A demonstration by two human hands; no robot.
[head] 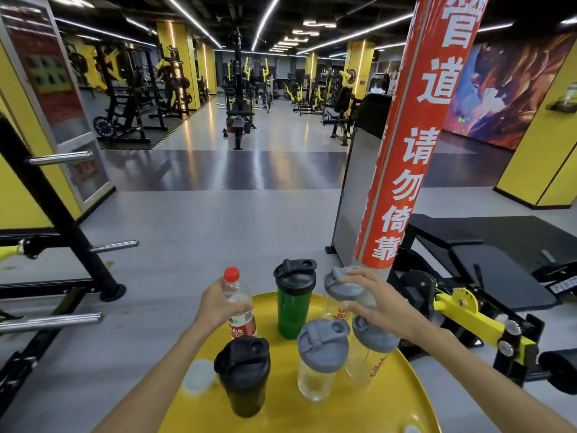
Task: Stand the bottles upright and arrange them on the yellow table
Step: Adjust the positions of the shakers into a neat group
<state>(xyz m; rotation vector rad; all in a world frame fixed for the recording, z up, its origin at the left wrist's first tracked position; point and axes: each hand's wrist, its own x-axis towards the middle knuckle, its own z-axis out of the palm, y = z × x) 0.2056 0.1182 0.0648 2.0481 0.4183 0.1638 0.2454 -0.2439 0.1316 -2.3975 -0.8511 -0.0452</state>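
— What stands on the yellow table (pixel 402 398)?

— Six bottles, all upright. The left hand (pixel 218 303) is wrapped around a red-capped water bottle (pixel 239 303), seemingly empty, at the far left edge. The right hand (pixel 379 303) grips a clear grey-lidded shaker (pixel 338 292) at the far right.

— And the rest?

— A green shaker (pixel 293 304) between them; nearer, a dark shaker (pixel 245 379) and two clear grey-lidded ones (pixel 321 357) (pixel 368 357), apparently empty.

Six bottles upright on round yellow table (pixel 402 398), red-capped water bottle (pixel 239 304), green shaker (pixel 292 304), three clear grey-lidded shakers (pixel 321 357), black shaker (pixel 243 382)
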